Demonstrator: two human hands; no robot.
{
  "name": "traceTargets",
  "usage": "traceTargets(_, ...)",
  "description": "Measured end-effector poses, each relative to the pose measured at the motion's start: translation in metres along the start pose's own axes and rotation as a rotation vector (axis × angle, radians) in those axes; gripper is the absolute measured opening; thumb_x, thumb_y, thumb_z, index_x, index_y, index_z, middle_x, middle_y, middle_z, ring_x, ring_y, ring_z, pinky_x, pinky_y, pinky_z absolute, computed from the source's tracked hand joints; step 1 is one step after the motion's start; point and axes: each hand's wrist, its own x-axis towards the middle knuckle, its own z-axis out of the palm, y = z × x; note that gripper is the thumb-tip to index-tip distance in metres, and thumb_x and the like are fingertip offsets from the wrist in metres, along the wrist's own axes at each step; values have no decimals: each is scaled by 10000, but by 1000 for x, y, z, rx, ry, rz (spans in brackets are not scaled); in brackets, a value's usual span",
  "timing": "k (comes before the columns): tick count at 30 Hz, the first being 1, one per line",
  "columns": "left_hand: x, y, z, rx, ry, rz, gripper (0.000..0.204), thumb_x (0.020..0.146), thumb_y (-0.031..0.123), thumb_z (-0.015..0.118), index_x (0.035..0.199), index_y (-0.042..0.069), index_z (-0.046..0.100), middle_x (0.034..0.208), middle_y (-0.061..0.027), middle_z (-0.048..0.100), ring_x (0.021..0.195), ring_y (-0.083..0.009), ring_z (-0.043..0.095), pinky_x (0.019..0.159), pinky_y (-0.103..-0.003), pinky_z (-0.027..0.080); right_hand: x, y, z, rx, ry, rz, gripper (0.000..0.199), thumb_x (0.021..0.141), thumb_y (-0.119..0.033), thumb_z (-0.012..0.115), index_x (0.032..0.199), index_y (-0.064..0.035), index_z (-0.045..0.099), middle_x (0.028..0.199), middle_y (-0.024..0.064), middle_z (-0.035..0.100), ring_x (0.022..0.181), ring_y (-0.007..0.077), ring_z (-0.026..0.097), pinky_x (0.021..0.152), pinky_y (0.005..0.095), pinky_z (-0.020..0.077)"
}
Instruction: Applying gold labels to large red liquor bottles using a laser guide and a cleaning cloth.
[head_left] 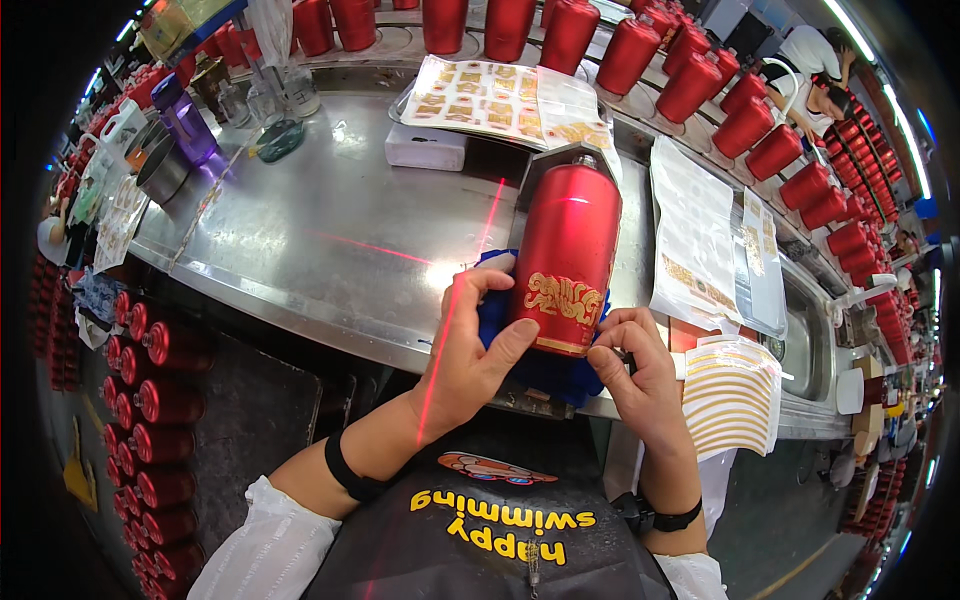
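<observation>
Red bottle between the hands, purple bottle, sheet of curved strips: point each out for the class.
Red bottle (572,235), head view: its plain side.
Purple bottle (187,122), head view: its body.
Strip sheet (731,398), head view: its middle.

Blue cloth (570,378) partly hidden by red bottle (572,225); rear bottles (445,25) cut off by top edge; hold of right fingers (638,334) unclear.

The red bottle (572,235) looks smooth and glossy (almost like metal); at its nine o'clock, the metal table (310,200) shines.

Our forearms (395,438) reach up from below; our left hand (466,345) curves, thumb (513,341) spread; our right hand (643,378) bends its fingers (634,328) inward.
</observation>
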Motion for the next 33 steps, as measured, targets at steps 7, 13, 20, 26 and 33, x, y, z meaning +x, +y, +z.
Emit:
traceTargets(7, 5, 3, -24, 544, -156, 808, 239, 804, 107, 719, 981, 162, 569, 1016, -44, 670, 971, -233, 503, 905, -464, 381, 8, 0, -10, 197, -163, 118, 193, 902, -187, 668, 870, -15, 589, 1005, 86, 503, 966, 202, 496, 850, 303, 406)
traceTargets(13, 21, 4, -29, 604, -236, 1016, 245, 716, 126, 701, 931, 188, 602, 1014, -9, 686, 964, -203, 502, 864, -416, 382, 5, 8, -34, 205, -307, 74, 238, 865, -246, 719, 852, -47, 589, 1028, 61, 489, 980, 164, 487, 850, 282, 403)
traceTargets(20, 41, 8, -26, 635, -310, 1147, 202, 692, 203, 671, 882, 193, 603, 974, 34, 671, 983, -167, 483, 847, -332, 368, 5, 16, -38, 333, -321, 162, 223, 954, -230, 608, 839, -43, 568, 991, 42, 498, 878, 139, 458, 775, 273, 396)
traceTargets(26, 50, 15, -19, 705, -378, 1263, 196, 685, 218, 656, 872, 217, 599, 985, 48, 637, 982, -165, 477, 814, -322, 381, 5, 23, -41, 431, -331, 137, 302, 932, -303, 638, 800, -53, 533, 976, 45, 496, 875, 131, 444, 764, 256, 383)
traceTargets(33, 46, 14, -8, 807, -373, 1312, 215, 657, 220, 652, 865, 224, 600, 996, 53, 614, 936, -149, 490, 763, -298, 398, 4, 30, -40, 351, -319, 101, 336, 868, -321, 718, 776, -65, 521, 975, 47, 500, 905, 137, 453, 804, 268, 379)
